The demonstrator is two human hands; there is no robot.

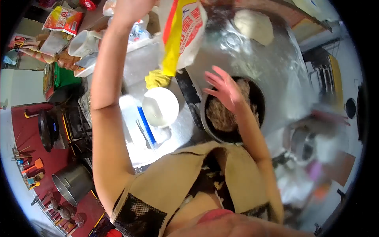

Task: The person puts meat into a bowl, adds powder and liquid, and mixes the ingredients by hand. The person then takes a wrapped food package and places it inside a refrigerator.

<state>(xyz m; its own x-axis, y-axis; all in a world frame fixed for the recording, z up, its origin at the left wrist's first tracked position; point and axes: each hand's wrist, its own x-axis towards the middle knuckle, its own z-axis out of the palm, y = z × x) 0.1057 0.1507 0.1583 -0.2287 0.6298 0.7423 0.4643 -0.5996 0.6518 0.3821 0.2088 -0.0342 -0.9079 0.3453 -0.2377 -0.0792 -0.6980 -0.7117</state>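
My right hand (225,87) is over the rim of a round dark pot (204,114), its fingers spread and nothing in them. Inside the pot lies a large brown, fibrous-looking lump (222,114). My left arm stretches up, and the left hand (134,7) is cut off by the top edge, its fingers out of view. Close to its right is a white plastic bag (193,33) with yellow and red stripes and printed "sodium cyclamate"; whether the hand touches it cannot be seen. A crumpled yellow cloth (157,79) and a white bowl (160,107) are below the bag.
Pale dough (254,27) sits on the metal table (276,71) at the back. A blue-edged white tray (136,132) is left of the pot. Packets (63,19) and a white plastic jug (83,43) stand upper left. On the right, another person's hand (329,117) is blurred near a metal container.
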